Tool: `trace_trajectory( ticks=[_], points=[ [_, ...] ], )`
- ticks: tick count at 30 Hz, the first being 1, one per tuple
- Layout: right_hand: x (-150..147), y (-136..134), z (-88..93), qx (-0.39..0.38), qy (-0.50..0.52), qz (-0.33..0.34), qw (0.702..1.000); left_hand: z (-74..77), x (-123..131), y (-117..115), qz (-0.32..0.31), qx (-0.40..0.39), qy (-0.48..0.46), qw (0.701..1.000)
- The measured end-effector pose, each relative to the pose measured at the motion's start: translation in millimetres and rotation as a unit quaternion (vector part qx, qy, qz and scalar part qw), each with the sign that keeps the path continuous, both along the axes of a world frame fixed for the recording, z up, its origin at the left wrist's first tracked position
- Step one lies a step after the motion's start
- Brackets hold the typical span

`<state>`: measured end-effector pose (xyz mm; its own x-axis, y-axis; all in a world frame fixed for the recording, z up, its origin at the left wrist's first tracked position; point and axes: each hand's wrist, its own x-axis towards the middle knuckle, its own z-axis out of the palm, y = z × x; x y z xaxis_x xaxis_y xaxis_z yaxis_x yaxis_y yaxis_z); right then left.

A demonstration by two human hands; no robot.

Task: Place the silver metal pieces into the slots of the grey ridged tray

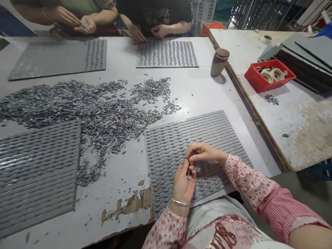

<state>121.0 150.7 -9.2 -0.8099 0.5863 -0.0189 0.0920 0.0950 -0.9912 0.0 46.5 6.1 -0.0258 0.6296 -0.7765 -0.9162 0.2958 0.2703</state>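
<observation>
Right now, the left hand (pixel 184 183) is curled palm-up around a few small grey pieces (pixel 188 177), its thumb and forefinger drawn together. The right hand (pixel 203 153) comes in from about 2 o'clock, thumb and forefinger bent to meet the left fingertips; whether it pinches a piece itself, I cannot tell. Both hands are over a ridged panel (pixel 215 128) lying slightly askew on the pale surface (pixel 124 173). Its rows are beaded with oval bumps towards 9 and 6 o'clock, while those towards 1 o'clock run in plain ridges.

Taking the hands as the centre of the dial, a broad heap of loose pieces (pixel 103 110) spreads out at 10 o'clock. A second ridged sheet (pixel 38 180) lies at 9 o'clock, touching the heap. At 8, the surface has a worn brown patch (pixel 129 204).

Farther off, a half-beaded board (pixel 59 57) lies between 10 and 11, with one co-worker's hands (pixel 74 20) beyond it. Just before 12 sits a beaded board (pixel 168 55), another co-worker's hands (pixel 160 31) at its far edge. A tumbler (pixel 220 62) stands between 12 and 1. Between 1 and 2, a red box (pixel 256 83) holds tape rolls (pixel 277 74) on an adjoining surface (pixel 275 128).
</observation>
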Motion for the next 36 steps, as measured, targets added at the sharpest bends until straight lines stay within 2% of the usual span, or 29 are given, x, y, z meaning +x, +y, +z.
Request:
trace_trajectory(
  ticks=[3,6,9,12,15,19,23,25,27,29,31,33,36],
  points=[
    [2.7,-6.1,3.8,-0.059,0.018,-0.044,0.997,1.9,4.1,1.8,-0.006,0.004,-0.001,1.0],
    [4.3,6.1,-5.7,-0.09,0.012,-0.162,0.983,6.3,5.1,2.1,-0.027,0.008,0.002,1.0],
    [7.8,27.3,-20.4,-0.006,-0.057,-0.273,0.96,9.7,2.9,0.6,-0.064,0.008,-0.002,0.998],
    [8.9,39.9,-31.4,0.136,-0.17,-0.287,0.933,9.5,0.9,-1.3,-0.075,0.004,-0.01,0.997],
    [4.5,39.2,-36.1,0.259,-0.246,-0.284,0.89,7.4,0.5,-2.6,-0.068,0.023,-0.019,0.997],
    [-2.4,32.0,-37.3,0.319,-0.296,-0.297,0.85,4.5,0.8,-3.7,-0.071,0.033,-0.01,0.997],
    [-3.4,30.4,-37.2,0.329,-0.311,-0.309,0.837,0.0,1.2,-5.1,-0.065,0.024,0.004,0.998],
    [-1.9,29.4,-34.6,0.314,-0.294,-0.32,0.844,-2.1,1.0,-5.7,-0.067,0.024,0.006,0.997],
    [1.6,25.8,-28.0,0.271,-0.24,-0.308,0.88,-3.1,0.7,-5.8,-0.065,0.037,0.007,0.997],
    [7.3,18.9,-17.3,0.177,-0.151,-0.239,0.943,-2.9,0.7,-5.1,-0.058,0.048,0.011,0.997],
    [14.3,9.7,-4.0,0.067,-0.062,-0.125,0.988,-2.5,1.5,-3.8,-0.051,0.049,0.015,0.997],
    [20.4,0.3,8.4,0.009,-0.01,-0.034,0.999,-2.6,3.3,-2.2,-0.049,0.045,0.02,0.998],
    [24.8,-8.6,17.8,0.026,0.005,-0.007,1.0,-3.3,6.9,-0.4,-0.052,0.047,0.027,0.997]
  ],
)
